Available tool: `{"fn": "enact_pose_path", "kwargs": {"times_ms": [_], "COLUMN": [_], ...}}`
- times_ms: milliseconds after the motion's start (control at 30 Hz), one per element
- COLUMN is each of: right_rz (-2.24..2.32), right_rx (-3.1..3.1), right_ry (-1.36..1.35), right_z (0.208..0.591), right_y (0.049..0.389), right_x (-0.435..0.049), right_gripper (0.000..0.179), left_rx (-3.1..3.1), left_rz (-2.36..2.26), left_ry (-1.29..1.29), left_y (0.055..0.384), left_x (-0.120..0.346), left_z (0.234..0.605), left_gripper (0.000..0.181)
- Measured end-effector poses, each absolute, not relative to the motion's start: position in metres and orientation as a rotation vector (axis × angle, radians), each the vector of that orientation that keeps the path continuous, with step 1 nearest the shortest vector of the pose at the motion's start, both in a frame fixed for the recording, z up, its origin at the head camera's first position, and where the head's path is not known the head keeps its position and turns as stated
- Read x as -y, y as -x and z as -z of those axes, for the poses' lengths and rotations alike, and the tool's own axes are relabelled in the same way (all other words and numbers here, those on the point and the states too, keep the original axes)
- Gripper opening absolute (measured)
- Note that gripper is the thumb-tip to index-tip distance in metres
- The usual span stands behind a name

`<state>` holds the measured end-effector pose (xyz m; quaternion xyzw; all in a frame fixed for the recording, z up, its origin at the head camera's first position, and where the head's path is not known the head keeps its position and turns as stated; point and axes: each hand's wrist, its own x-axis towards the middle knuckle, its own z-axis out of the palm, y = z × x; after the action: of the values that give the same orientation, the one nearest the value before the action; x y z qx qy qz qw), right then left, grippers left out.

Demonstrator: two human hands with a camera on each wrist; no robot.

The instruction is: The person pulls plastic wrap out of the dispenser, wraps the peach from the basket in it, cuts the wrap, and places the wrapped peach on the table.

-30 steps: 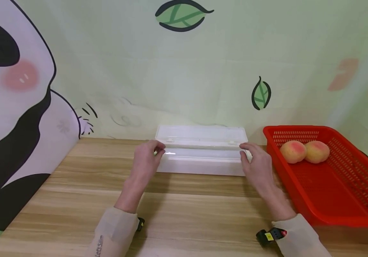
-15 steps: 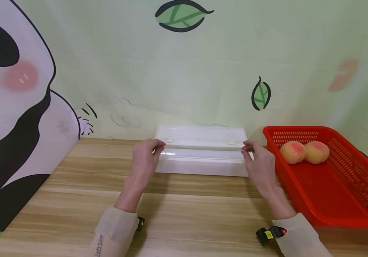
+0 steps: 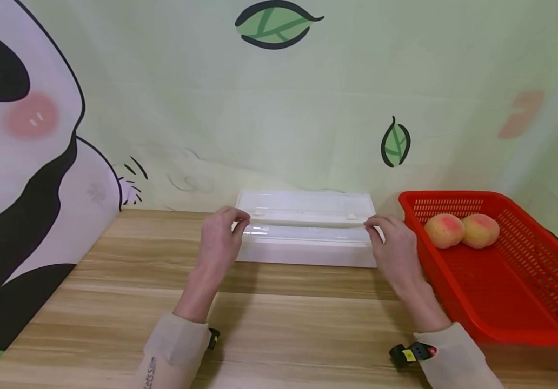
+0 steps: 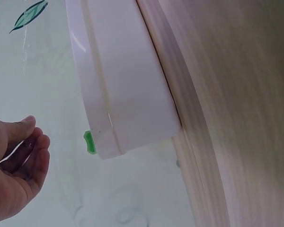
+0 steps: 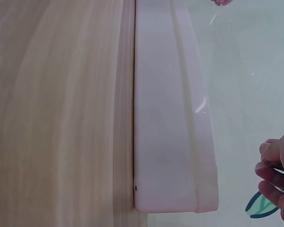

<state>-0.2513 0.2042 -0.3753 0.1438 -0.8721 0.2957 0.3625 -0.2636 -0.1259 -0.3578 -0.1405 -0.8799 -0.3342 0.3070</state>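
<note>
A long white cling film dispenser (image 3: pixel 303 254) lies on the table by the wall, its lid (image 3: pixel 303 201) raised at the back. My left hand (image 3: pixel 219 232) is at its left end, my right hand (image 3: pixel 394 246) at its right end. Each pinches a corner of clear cling film (image 3: pixel 308 232) between thumb and fingers, the film stretched above the box and hard to see. In the left wrist view, the left hand (image 4: pixel 19 165) is apart from the box end, where a green piece (image 4: pixel 90 142) sticks out. The right hand (image 5: pixel 277 175) shows at the right wrist view's edge.
A red plastic basket (image 3: pixel 469 319) stands close to the right forearm, with two peaches (image 3: pixel 445 230) in its far left corner. Behind the wooden table (image 3: pixel 298 335) hangs a pale green backdrop (image 3: pixel 201 108) printed with a panda and leaves.
My right hand shifts slightly right, then a little back left. The left hand rises slightly and keeps its pinch. Dispenser, basket and peaches stay put.
</note>
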Motion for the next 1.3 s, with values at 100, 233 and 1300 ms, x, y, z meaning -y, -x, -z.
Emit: {"fn": "enact_pose_path", "kwargs": {"times_ms": [100,233,1300], "right_rz": [-0.757,-0.756,-0.779], "right_rx": [2.25,2.254,2.25], "right_ry": [-0.37,-0.363,-0.323], "right_z": [0.373,0.37,0.347], "right_y": [0.25,0.246,0.226], "right_x": [-0.205,-0.204,-0.202], "right_gripper": [0.016,0.021,0.024], "left_rx": [2.324,2.309,2.299], "left_rz": [0.898,0.909,0.916], "left_ry": [0.366,0.364,0.406], "left_y": [0.263,0.262,0.245], "left_x": [0.126,0.126,0.129], "left_z": [0.357,0.355,0.334], "left_gripper": [0.006,0.007,0.005]}}
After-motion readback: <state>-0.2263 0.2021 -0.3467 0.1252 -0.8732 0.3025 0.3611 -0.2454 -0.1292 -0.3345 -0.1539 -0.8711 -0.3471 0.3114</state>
